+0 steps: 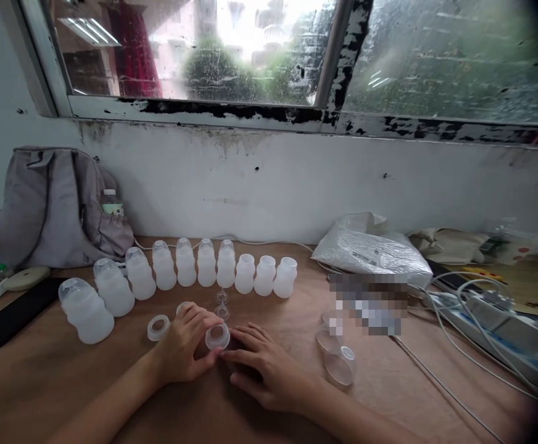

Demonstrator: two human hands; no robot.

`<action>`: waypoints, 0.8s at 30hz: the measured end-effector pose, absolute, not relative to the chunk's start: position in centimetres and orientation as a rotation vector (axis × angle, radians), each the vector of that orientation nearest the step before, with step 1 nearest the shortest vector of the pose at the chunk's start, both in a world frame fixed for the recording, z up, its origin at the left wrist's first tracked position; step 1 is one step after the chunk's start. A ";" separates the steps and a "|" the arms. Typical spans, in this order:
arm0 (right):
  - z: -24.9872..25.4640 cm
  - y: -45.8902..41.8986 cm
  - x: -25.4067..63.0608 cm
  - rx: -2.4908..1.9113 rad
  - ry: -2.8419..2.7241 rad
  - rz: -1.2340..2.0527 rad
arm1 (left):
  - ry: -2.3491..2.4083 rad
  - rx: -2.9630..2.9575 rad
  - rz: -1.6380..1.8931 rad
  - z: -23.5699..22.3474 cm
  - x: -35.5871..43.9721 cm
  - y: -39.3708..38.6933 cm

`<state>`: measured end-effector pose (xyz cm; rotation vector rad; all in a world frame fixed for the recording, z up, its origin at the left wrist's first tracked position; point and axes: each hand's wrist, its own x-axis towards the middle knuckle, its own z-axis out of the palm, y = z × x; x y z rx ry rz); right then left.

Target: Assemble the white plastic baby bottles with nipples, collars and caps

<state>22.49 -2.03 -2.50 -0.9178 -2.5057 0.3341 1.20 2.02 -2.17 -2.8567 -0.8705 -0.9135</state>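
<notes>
My left hand grips a translucent bottle collar ring between thumb and forefinger, low over the table. My right hand lies just right of it, fingers stretched out, its fingertips close to the collar ring; whether they touch is hard to tell. Left of my left hand rests another collar ring, and one more is partly hidden behind my knuckles. Clear silicone nipples sit just beyond the held ring. A curved row of frosted baby bottles stands behind, several with clear caps and three uncapped bottles at its right end.
Loose clear domed caps lie to the right, beside a blurred-out object. Further right are a white power strip with cables and a silver plastic bag. A grey backpack and a black flat object are on the left.
</notes>
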 end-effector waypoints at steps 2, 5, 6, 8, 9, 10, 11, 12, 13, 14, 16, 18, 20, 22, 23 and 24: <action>-2.6 -2.0 22.4 -0.882 -2.476 0.273 | -0.873 -2.909 -0.902 -2.2 1.3 2.1; -3.1 -2.1 22.3 -0.856 -2.434 0.131 | -0.906 -2.973 -0.898 -2.4 1.3 2.4; -3.2 -2.2 22.2 -0.852 -2.422 0.089 | -0.907 -3.002 -0.880 -2.6 1.4 2.5; -3.5 -2.3 22.2 -0.847 -2.407 0.042 | -0.883 -3.069 -0.806 -2.8 1.4 2.6; -3.6 -2.3 22.1 -0.847 -2.402 0.034 | -0.870 -3.099 -0.768 -2.8 1.5 2.6; -3.6 -2.3 22.1 -0.850 -2.398 0.030 | -0.863 -3.121 -0.740 -2.9 1.5 2.6; -3.6 -2.3 22.1 -0.855 -2.395 0.030 | -0.864 -3.136 -0.729 -2.9 1.5 2.6; -3.5 -2.3 22.1 -0.858 -2.394 0.033 | -0.873 -3.141 -0.739 -2.8 1.5 2.6; -3.5 -2.3 22.1 -0.858 -2.396 0.038 | -0.893 -3.141 -0.764 -2.8 1.5 2.7; -3.5 -2.3 22.1 -0.856 -2.399 0.047 | -0.917 -3.135 -0.798 -2.8 1.6 2.7; -3.5 -2.2 22.0 -0.858 -2.404 0.066 | -0.957 -3.135 -0.847 -2.7 1.7 2.7; -3.6 -2.2 22.0 -0.891 -2.393 0.083 | -1.027 -3.140 -0.905 -2.7 1.9 2.7; -3.6 -2.2 22.0 -0.945 -2.349 0.105 | -1.195 -3.126 -1.027 -2.7 2.4 2.4; -3.4 -2.3 22.0 -0.970 -2.293 0.154 | -1.428 -3.106 -1.205 -2.6 3.0 2.0; -3.3 -2.3 22.0 -0.967 -2.271 0.187 | -1.531 -3.111 -1.291 -2.5 3.3 1.6; -3.3 -2.3 22.1 -0.961 -2.256 0.223 | -1.603 -3.136 -1.365 -2.4 3.7 1.3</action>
